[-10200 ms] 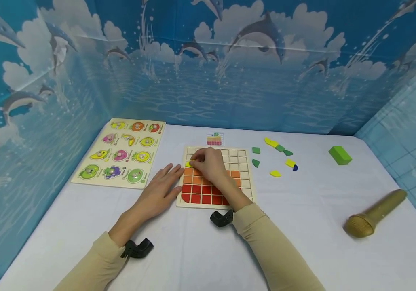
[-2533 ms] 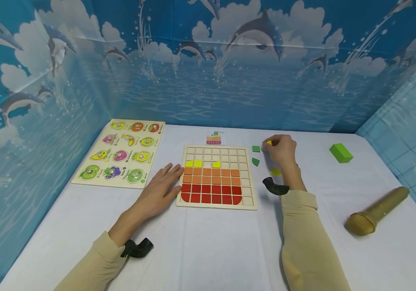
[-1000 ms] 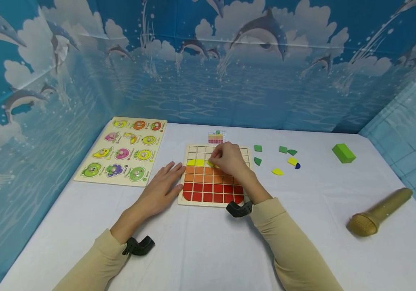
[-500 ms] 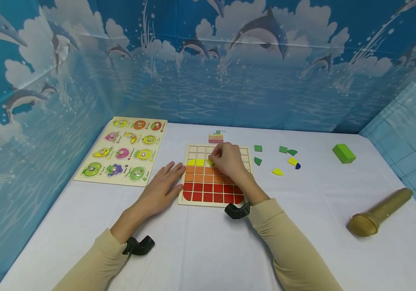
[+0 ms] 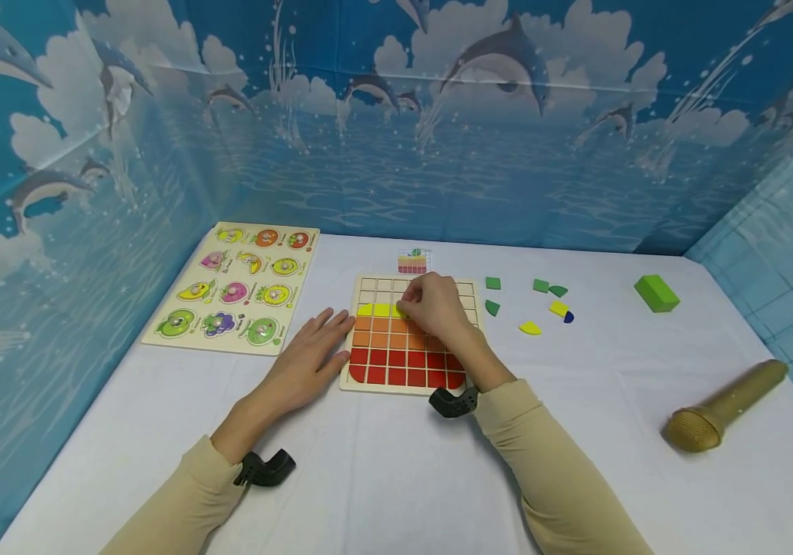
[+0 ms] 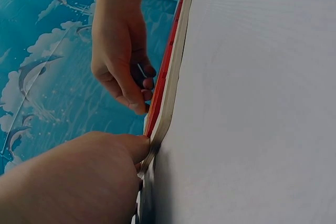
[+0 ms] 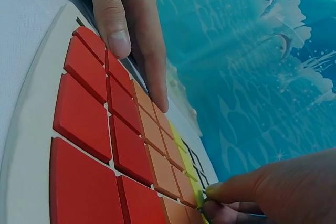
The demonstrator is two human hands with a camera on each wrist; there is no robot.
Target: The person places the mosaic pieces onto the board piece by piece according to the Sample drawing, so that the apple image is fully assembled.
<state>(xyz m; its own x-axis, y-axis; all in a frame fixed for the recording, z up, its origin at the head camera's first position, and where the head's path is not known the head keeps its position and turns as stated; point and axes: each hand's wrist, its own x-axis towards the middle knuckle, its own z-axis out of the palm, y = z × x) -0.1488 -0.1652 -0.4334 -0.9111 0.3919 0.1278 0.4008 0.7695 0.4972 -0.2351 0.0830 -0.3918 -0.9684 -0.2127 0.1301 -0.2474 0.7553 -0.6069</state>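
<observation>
While the left hand [image 5: 307,356] lies flat with straight fingers against the left edge of the grid board [image 5: 474,339], the right hand [image 5: 438,307] bends over the board's yellow row with its fingertips [image 7: 223,192] pinched on a small yellow tile [image 5: 400,311]. That tile sits third from the board's left edge, touching the two yellow tiles beside it and directly above the orange rows; red rows fill the board's near edge. From the right wrist view the pinching fingertips meet the yellow row at the far end of the orange tiles [image 7: 157,169], and the left hand's thumb and fingers rest on the board's rim beside the red tiles [image 7: 84,114].

To the right of the board, loose pieces lie on the table [image 5: 382,478]: green pieces [image 5: 492,284], a yellow half-round piece [image 5: 529,328] and a yellow square touching a blue piece [image 5: 560,310]. Farther right of the board are a green block [image 5: 656,293] and a gold microphone [image 5: 725,406]. Left of the board lies a fruit puzzle [image 5: 235,287]. Just behind the board is a small picture card [image 5: 413,261].
</observation>
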